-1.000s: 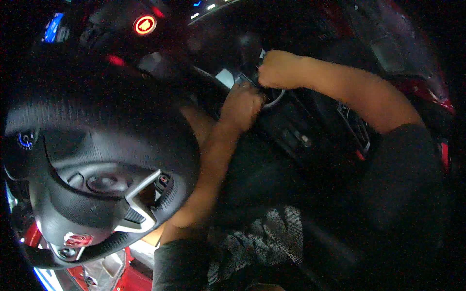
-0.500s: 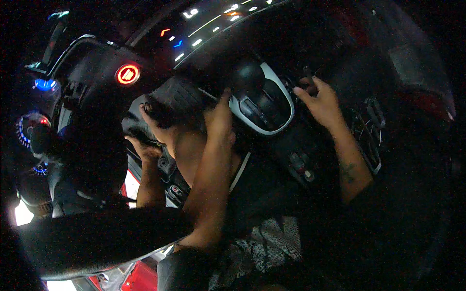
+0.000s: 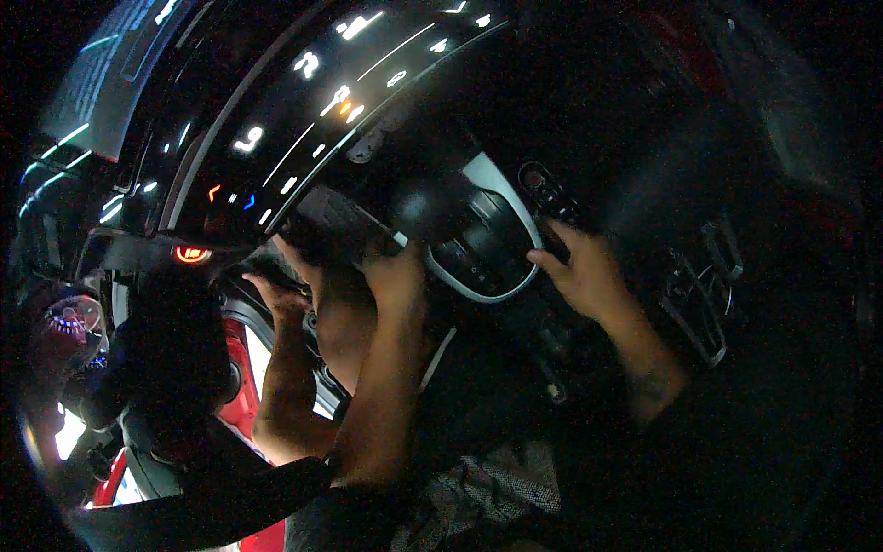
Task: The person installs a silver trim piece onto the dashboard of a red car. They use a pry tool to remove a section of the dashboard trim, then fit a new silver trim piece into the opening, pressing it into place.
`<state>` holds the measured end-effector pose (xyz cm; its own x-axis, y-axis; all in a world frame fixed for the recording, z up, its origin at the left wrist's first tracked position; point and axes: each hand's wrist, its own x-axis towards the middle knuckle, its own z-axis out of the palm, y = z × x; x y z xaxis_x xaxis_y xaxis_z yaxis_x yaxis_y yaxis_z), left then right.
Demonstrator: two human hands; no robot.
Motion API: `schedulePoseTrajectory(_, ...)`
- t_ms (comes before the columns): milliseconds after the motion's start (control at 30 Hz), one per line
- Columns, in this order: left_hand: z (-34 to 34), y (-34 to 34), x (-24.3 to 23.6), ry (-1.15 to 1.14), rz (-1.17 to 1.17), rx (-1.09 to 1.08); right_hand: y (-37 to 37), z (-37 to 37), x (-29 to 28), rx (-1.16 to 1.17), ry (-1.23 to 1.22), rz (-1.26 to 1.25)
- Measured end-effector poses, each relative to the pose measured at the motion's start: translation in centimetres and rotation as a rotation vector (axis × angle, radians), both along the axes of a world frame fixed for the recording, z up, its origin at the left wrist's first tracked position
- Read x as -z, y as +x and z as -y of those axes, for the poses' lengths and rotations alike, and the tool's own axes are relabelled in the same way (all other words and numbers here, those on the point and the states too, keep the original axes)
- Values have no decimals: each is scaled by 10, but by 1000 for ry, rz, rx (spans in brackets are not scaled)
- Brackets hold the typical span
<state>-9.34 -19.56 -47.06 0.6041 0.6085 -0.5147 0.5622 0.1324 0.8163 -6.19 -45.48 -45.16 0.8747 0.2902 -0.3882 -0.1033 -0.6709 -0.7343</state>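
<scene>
Inside a dark car, a silver-trimmed gear shift panel [image 3: 518, 204] sits on the centre console, with a dark gear knob [image 3: 418, 213] over its upper left part. My left hand [image 3: 395, 278] is at the panel's left edge, its fingertips lost in shadow. On the other side, my right hand [image 3: 578, 267] has its thumb at the silver rim and its fingers spread apart from it. A small dark button panel [image 3: 549, 189] lies just beyond those fingers. I see nothing held in the right hand.
A steering wheel [image 3: 202, 501] curves across the lower left, over my bare legs [image 3: 345, 322]. The start button [image 3: 191, 253] glows red beside a lit dashboard panel [image 3: 303, 110]. An open-looking metal frame [image 3: 704, 313] stands at the right.
The view has swung, showing more of the dashboard. My right hand has come closer to the silver rim, its thumb now at the edge. My left hand stays by the panel's left side.
</scene>
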Motion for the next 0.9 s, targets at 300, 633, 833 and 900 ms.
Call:
schedulePoseTrajectory(300, -14, -4, 28, 184, 92, 56, 9, -1, -3, -10, 58, -30)
schedulePoseTrajectory(633, -5, 9, -2, 176, 95, 41, 11, 1, -4, -60, 58, -61)
schedulePoseTrajectory(833, -45, 9, 39, -22, 270, -30, 14, -1, -15, -37, 9, -87)
schedulePoseTrajectory(900, -55, 18, 47, -81, 286, -127, 8, 1, -3, -26, 32, -26)
